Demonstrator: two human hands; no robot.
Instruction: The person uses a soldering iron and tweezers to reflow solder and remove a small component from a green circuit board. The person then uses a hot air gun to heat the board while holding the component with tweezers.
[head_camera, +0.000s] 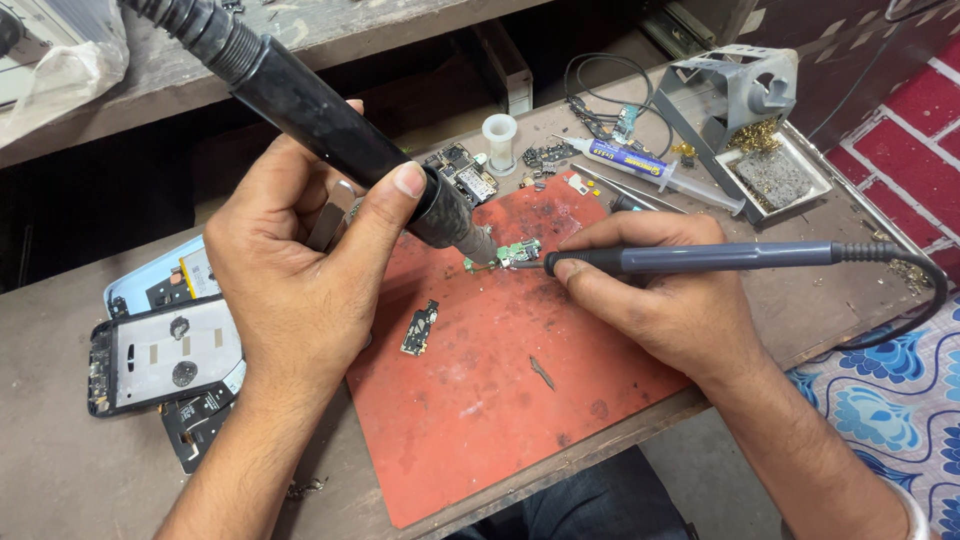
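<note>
My left hand (295, 275) grips a thick black hot-air wand (330, 125), its metal nozzle slanting down toward a small green circuit board (518, 251) on the red work mat (500, 400). My right hand (650, 295) holds a slim grey soldering iron (720, 258) like a pen, with its tip at the right edge of that board. The iron's black cable loops off to the right. A second small dark circuit board (420, 328) lies loose on the mat, below my left hand's fingers.
An opened phone frame (165, 355) and a battery lie at the left. Behind the mat are a larger circuit board (462, 175), a white spool (499, 140), a flux syringe (650, 168), tweezers, and a grey iron stand (750, 100) with sponge and brass wool.
</note>
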